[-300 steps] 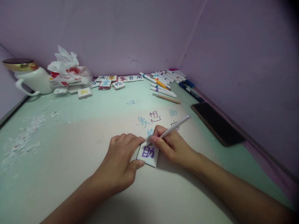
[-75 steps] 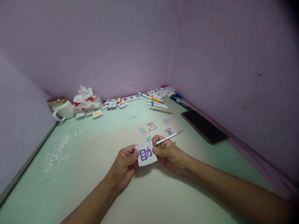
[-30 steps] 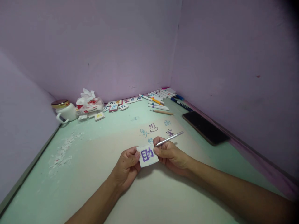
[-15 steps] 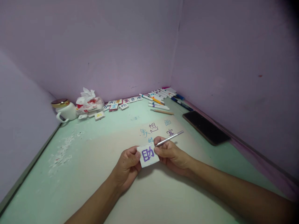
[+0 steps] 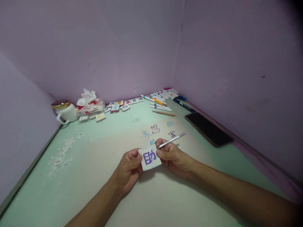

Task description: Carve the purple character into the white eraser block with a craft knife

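Note:
Both hands hold up a small white block with a purple character on its face, a little above the desk. My left hand pinches its left edge. My right hand pinches its right edge and also grips a thin silver tool that points up and to the right. Behind the block, coloured characters are written on the pale desk surface.
A black phone lies at the right by the wall. Several markers and lettered tiles line the back wall. A white jug and a tissue pack stand at the back left. White crumbs are scattered at left.
Ten seconds ago the block lay on the desk with the tool's tip on it; since then both hands have lifted it. Over the last second hardly anything has moved.

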Demonstrator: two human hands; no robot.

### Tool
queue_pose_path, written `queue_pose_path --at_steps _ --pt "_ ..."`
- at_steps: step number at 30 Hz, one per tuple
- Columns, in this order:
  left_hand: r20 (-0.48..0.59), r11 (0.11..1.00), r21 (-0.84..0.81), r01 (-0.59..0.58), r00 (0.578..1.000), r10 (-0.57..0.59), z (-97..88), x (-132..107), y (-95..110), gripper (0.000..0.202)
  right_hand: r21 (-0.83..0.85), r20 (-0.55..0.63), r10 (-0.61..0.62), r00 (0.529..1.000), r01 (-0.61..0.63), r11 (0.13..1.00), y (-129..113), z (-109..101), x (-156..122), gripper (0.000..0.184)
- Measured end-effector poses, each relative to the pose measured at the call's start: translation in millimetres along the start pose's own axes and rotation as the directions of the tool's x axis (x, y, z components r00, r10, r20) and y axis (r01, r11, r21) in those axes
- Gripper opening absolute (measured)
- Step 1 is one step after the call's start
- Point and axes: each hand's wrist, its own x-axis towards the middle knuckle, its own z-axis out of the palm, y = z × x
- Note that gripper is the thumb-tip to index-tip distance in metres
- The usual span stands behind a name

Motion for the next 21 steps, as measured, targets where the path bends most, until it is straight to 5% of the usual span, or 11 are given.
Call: queue_pose_path --at_steps 15,21 --pt "-0.127 0.98 0.201 -0.001 0.992 0.027 -6.6 1 -5 0.034 -0.247 -0.134 -0.075 0.988 0.04 0.968 -7 -2 3 0.041" --pt "-0.235 0.915 0.389 0.11 0.972 -0.017 -4.6 -4 1 0.029 -0.575 -0.174 -0.179 0.968 0.047 0.817 -13 -9 3 0.034"
